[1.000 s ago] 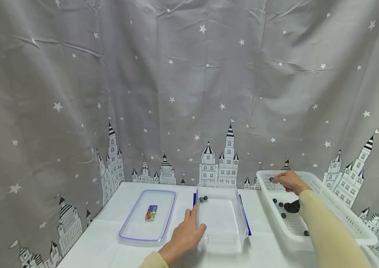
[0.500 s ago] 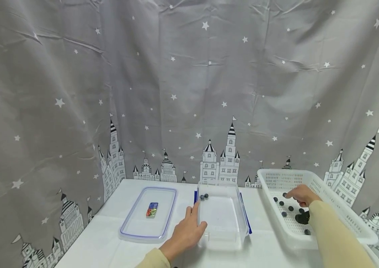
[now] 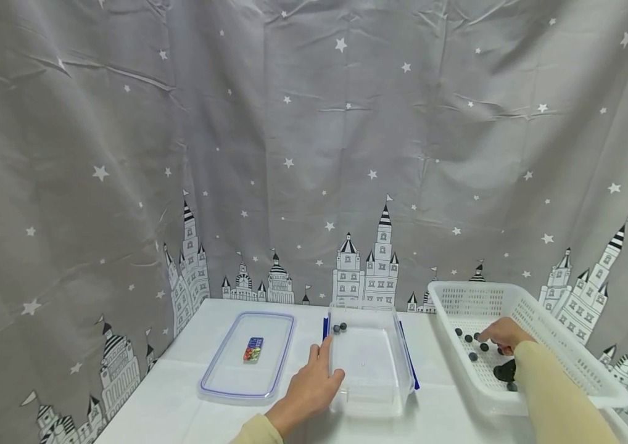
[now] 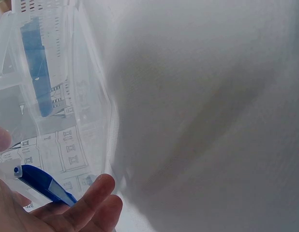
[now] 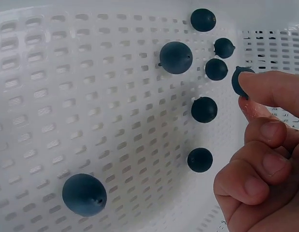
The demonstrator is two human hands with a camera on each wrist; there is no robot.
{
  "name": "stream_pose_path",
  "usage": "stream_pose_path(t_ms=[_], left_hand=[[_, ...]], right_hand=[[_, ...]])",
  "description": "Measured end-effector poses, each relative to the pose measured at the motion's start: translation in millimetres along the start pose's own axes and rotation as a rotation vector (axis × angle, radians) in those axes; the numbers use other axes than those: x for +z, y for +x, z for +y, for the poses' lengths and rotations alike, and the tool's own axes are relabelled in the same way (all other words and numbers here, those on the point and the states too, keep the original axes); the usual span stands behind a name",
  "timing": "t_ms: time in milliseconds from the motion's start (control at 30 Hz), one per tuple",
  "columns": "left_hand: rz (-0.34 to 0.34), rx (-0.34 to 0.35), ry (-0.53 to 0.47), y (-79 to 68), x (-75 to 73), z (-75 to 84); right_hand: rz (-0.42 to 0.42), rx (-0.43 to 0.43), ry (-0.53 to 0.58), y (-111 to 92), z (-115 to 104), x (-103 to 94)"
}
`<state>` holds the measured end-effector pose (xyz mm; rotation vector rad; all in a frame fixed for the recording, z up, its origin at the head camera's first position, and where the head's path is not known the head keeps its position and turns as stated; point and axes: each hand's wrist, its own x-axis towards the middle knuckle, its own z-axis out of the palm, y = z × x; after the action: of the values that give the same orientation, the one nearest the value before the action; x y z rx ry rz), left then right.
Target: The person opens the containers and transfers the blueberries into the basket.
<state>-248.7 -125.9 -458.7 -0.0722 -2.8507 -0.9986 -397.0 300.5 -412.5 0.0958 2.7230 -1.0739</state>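
Observation:
My right hand (image 3: 505, 335) reaches into a white slotted basket (image 3: 569, 370) and pinches a small dark blue ball (image 5: 242, 82) between thumb and index finger. Several more dark blue balls (image 5: 204, 109), some with a tiny nub, lie on the basket floor. Beside a clear plastic box (image 3: 372, 394) rests my left hand (image 3: 311, 385), its index finger along the left wall and its thumb near the front corner. In the left wrist view, a blue side latch (image 4: 45, 186) of that box hangs folded down by the fingers. Two dark balls (image 3: 340, 327) sit in the box's far left corner.
A clear lid (image 3: 236, 382) with a blue seal lies flat to the left of the box, a colourful label (image 3: 253, 349) on it. White cloth (image 3: 181, 394) covers the table. Behind hangs a grey curtain (image 3: 314, 154) printed with stars and castles. Something black (image 3: 505, 371) sits at my right wrist.
My right hand has moved from the basket's back left down and towards its middle, a dark ball showing at its fingertips throughout. The left hand has stayed beside the box.

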Motion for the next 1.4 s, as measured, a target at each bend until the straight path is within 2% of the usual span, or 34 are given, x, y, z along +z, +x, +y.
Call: stream_pose_path(t_ms=[233, 333, 567, 800, 1133, 1400], left_hand=[[-0.012, -0.009, -0.005, 0.1, 0.5, 0.7], [-0.018, -0.016, -0.004, -0.2, 0.8, 0.7], [-0.019, -0.015, -0.005, -0.2, 3.6, -2.8], [-0.020, -0.010, -0.002, 1.0, 4.5, -4.2], [-0.014, -0.004, -0.004, 0.9, 0.8, -1.0], [-0.013, 0.000, -0.001, 0.2, 0.6, -1.3]], right_hand=[[0.007, -0.046, -0.006, 3.3, -9.7, -0.1], [-0.005, -0.082, 0.025, 7.5, -19.1, 1.7], [-0.012, -0.209, 0.052, 13.8, -53.5, 8.2], [-0.036, -0.316, 0.038, 8.5, -96.7, 10.6], [-0.038, -0.356, 0.062, 13.5, -133.4, 27.4], [-0.093, -0.365, 0.097, 14.0, -160.9, 57.5]])
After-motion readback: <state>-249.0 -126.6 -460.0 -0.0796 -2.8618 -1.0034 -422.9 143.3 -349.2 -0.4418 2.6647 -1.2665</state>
